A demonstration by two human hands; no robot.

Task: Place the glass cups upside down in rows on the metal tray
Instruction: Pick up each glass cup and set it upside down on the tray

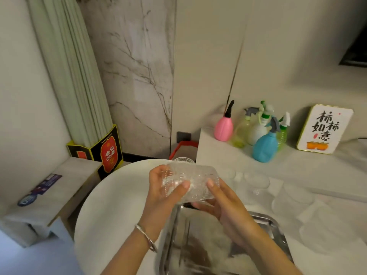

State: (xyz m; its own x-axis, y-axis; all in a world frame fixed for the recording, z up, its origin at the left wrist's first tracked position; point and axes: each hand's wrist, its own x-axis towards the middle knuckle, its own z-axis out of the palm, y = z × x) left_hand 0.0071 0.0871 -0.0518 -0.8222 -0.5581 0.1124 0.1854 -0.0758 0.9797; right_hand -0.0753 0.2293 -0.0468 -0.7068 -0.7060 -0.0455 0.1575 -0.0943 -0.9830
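Your left hand [164,193] and right hand [222,203] both grip one clear, bumpy-textured glass cup [190,183], held on its side in the air above the far edge of the shiny rectangular metal tray [276,225]; your left fingers curl around the cup's left end with the thumb pressed on its front, and your right thumb presses the front while the right fingers wrap beneath it; a thin silver bangle [147,238] sits on your left wrist; the tray lies on the pale counter just right of a large round white plate [111,205], and its floor shows only blurred reflections, so I cannot tell whether any cup already stands in it; a second textured glass cup [183,160] shows its rim just behind the held one, at the far edge of the plate; several more clear glasses [256,180] stand on the counter to the right, though they are washed out and hard to count; further back on the counter stand a pink squeeze bottle [223,129], a blue spray bottle [265,146] and a white framed sign with black calligraphy [325,129]
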